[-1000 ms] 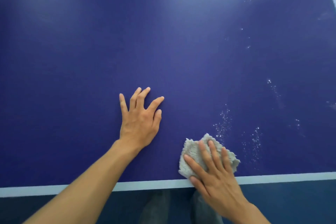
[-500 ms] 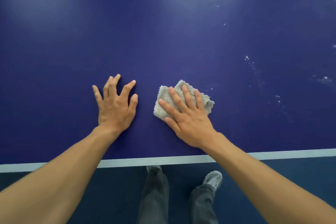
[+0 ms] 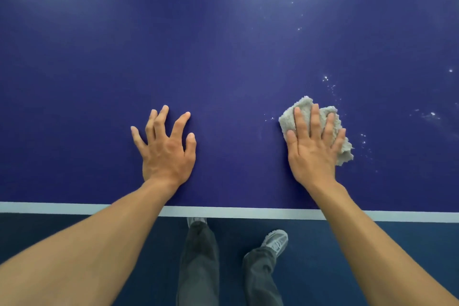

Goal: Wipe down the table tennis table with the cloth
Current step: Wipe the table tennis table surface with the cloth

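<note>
Left grip (image 3: 166,154): released, fingers spread flat on desk (image 3: 223,57), lower centre.
Right grip (image 3: 313,151): released, straight fingers pressing cloth (image 3: 286,120), lower right.
Specks (image 3: 330,84): white, right of cloth.

Sports or games room: blue table tennis table (image 3: 223,57), white edge line (image 3: 236,213), dark floor (image 3: 74,228).

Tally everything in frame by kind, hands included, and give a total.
hands: 2 (left hand, right hand)
cloth: 1
table: 1
shoes: 2 (left shoe, right shoe)
total: 6
</note>
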Demonstrator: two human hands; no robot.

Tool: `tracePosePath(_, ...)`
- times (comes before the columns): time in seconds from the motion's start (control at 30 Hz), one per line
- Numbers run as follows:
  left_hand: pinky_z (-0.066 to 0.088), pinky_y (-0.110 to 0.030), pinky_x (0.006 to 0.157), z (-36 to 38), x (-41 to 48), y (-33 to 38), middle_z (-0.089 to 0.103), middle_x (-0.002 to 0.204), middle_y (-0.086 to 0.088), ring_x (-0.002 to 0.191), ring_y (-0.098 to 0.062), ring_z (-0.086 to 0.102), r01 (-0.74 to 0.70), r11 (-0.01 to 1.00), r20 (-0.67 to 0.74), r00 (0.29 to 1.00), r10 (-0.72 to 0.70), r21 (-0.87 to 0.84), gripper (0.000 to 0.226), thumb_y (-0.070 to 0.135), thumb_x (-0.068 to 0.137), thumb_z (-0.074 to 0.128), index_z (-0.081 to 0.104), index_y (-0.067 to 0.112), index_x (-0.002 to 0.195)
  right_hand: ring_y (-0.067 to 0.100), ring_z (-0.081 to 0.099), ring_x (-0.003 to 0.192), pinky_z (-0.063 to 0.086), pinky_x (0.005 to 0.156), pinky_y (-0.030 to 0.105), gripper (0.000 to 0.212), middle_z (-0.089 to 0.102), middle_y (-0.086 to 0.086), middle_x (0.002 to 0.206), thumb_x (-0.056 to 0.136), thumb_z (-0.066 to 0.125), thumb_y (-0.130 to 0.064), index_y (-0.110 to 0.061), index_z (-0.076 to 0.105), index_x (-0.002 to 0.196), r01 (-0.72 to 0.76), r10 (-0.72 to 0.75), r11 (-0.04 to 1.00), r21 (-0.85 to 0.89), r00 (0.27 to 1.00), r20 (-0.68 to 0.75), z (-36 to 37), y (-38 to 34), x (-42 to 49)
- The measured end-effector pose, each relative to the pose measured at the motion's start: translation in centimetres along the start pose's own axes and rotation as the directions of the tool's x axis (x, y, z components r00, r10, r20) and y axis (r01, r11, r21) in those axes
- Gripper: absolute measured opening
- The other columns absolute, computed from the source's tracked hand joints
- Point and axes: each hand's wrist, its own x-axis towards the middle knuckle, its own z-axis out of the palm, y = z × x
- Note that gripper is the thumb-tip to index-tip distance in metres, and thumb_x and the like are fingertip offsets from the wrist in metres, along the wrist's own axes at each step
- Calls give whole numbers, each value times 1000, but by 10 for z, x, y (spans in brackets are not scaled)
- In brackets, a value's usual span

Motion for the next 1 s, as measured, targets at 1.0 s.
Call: tracePosePath(1.0, 5, -64, 125, -9, 1, 3, 35, 163, -5, 154, -27, 26, 32, 997, -19, 999, -34, -74, 52, 30, 103, 30, 50, 21, 150, 34, 7, 161, 8, 126, 64, 58, 16, -3, 174, 110, 27, -52, -32, 26, 165, 779, -773, 625, -51, 626, 100, 26, -81, -21)
